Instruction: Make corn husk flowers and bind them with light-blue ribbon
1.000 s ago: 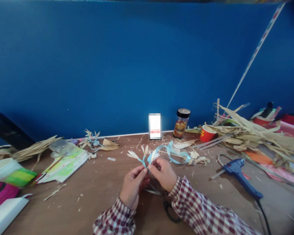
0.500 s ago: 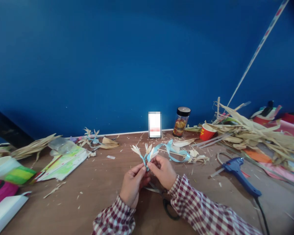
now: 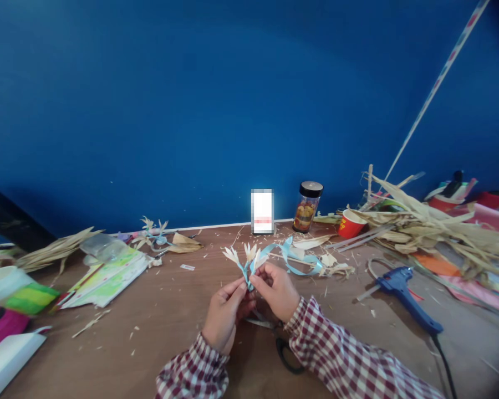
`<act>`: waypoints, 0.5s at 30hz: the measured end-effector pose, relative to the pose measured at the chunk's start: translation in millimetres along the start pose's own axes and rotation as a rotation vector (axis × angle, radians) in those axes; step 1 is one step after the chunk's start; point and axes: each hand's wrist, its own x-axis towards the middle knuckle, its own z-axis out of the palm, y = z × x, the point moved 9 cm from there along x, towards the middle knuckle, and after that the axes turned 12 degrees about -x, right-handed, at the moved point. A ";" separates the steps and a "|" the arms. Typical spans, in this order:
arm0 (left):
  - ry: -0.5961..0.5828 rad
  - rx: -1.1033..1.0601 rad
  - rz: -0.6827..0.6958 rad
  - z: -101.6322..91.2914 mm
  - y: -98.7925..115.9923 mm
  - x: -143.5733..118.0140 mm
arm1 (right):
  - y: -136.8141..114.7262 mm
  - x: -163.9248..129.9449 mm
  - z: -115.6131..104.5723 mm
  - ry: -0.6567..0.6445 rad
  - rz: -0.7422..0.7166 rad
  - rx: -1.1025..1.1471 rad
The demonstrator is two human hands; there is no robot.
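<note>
While both hands are meeting just above the wooden table [image 3: 166, 316], the head view is showing the left hand [image 3: 223, 317] and the right hand [image 3: 276, 292] pinching the same small husk flower cluster [image 3: 245, 257] from opposite sides. The left fingertips are pressed together on its lower stem, seemingly to keep the pale petals fanned upward, and the right thumb and forefinger are clamped on the light blue ribbon [image 3: 293, 260] where it is wrapping that stem; the rest of the ribbon is trailing away to the right across the table, lying slack among husk scraps. Scissors [image 3: 286, 354] are lying under the right wrist, within easy reach, and the blue glue gun [image 3: 405, 293] is resting further right beside the pile of dried husks [image 3: 432, 233]. A jar [image 3: 307, 206] and a red cup [image 3: 351, 224] are standing back by the blue wall [image 3: 216, 100].

Compared with a second ago, the cluster is sitting more upright and tighter, its petals drawn closer together, and the hands are holding almost the same spot, edged slightly nearer the wall.
</note>
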 end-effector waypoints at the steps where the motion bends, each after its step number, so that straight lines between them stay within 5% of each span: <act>1: -0.001 -0.001 -0.001 -0.2 -0.2 0.0 | -0.2 -0.1 0.1 0.000 -0.001 0.001; 15: 0.007 0.004 0.024 -0.9 0.6 1.0 | 3.3 -0.6 0.5 0.005 -0.002 -0.012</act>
